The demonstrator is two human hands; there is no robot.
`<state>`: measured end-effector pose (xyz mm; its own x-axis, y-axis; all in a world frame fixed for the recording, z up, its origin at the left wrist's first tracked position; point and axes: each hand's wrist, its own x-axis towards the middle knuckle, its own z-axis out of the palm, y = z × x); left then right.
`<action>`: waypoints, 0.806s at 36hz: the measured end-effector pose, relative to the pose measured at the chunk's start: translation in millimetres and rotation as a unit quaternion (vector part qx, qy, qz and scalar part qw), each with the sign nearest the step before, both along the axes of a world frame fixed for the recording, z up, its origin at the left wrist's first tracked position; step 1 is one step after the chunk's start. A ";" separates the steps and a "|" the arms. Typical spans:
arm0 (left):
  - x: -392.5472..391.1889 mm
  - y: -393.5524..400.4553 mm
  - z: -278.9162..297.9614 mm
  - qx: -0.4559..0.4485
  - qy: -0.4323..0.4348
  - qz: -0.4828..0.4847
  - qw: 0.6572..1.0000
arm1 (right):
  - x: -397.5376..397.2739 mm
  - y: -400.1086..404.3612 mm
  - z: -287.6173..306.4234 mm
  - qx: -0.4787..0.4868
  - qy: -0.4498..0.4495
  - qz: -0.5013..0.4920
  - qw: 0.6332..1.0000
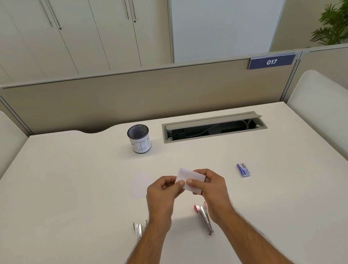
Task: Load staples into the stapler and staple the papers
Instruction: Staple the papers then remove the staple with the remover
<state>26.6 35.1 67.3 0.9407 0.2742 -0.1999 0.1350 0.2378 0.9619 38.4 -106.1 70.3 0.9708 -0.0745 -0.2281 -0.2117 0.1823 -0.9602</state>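
Both hands, left hand (163, 192) and right hand (211, 188), pinch a small white paper slip (190, 178) above the white table (64, 193), likely aligning it for the pink opened stapler (204, 217) near the front edge.

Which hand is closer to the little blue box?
Right. The right hand is just to the left of the blue box; the left hand is farther left, beyond the held paper.

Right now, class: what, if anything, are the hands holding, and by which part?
Both hands pinch a small white paper above the desk: the left hand at its near-left edge, the right hand along its near-right side.
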 end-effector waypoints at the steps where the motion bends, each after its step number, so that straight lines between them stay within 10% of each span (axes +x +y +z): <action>1: 0.0 0.2 0.7 0.003 0.000 0.001 1.000 | 0.3 0.3 0.2 0.001 0.001 -0.002 1.000; 29: 30.0 81.8 3.9 0.072 0.045 0.104 0.991 | 64.2 64.7 16.5 -0.054 -0.006 -0.007 0.999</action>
